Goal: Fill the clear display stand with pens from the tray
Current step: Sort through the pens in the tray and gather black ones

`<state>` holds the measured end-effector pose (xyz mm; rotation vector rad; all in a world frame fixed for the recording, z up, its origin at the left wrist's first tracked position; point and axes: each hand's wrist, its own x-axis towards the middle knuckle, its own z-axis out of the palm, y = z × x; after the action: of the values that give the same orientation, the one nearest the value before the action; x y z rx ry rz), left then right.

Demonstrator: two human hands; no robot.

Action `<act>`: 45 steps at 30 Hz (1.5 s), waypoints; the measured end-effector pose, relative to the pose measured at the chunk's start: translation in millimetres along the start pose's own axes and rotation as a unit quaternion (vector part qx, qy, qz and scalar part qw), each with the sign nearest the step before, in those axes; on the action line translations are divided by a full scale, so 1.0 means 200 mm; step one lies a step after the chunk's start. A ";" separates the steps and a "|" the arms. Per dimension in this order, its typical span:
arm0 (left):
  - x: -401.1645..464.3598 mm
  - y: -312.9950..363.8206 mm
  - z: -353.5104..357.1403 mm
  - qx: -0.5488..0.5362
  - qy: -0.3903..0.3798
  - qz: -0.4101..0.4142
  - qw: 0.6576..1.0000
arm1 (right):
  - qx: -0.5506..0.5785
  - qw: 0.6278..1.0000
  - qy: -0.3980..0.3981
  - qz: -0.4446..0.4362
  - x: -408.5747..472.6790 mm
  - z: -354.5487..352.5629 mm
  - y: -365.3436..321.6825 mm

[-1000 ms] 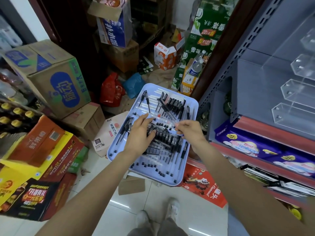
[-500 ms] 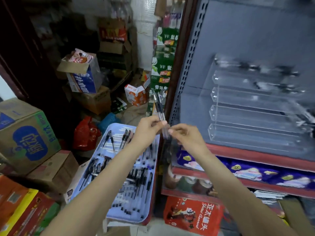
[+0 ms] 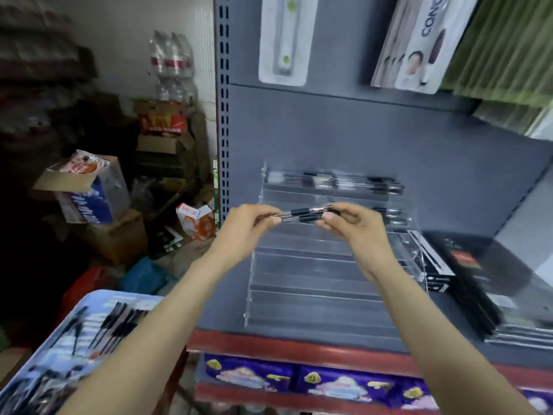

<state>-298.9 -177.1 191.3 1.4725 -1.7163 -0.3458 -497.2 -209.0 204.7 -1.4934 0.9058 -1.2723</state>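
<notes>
A person's left hand (image 3: 251, 223) and right hand (image 3: 353, 224) each pinch an end of a few pens (image 3: 302, 215), held level in front of the clear display stand's (image 3: 314, 283) upper rows; the stand sits on a grey shelf (image 3: 299, 333); the pen tray (image 3: 54, 348) lies lower left, near the shelf's left edge.

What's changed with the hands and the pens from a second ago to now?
Both hands left the tray and rose to the clear display stand on the shelf. The left hand and right hand now pinch a small bundle of pens by its ends, level, in front of the upper rows. The tray stays full of pens, and the top row was already stocked.
</notes>
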 end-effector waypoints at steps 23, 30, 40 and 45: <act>0.25 -0.08 -0.02 0.122 0.071 -0.015 0.990 | -0.444 0.895 -0.006 -0.043 0.56 -0.06 0.18; 0.28 -0.10 0.00 0.154 0.078 0.002 0.985 | -0.442 0.894 -0.065 -0.015 0.58 -0.05 0.15; 0.33 0.00 0.06 0.148 0.075 0.081 0.983 | -0.107 0.990 -0.088 -0.013 0.44 -0.12 0.03; 0.32 -0.04 0.07 0.100 0.095 -0.044 0.989 | -0.178 0.983 -0.010 -0.040 0.47 -0.20 0.08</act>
<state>-301.5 -241.9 203.6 1.6729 -1.5712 -0.0759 -518.0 -310.1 217.3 -1.8329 1.1119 -1.1935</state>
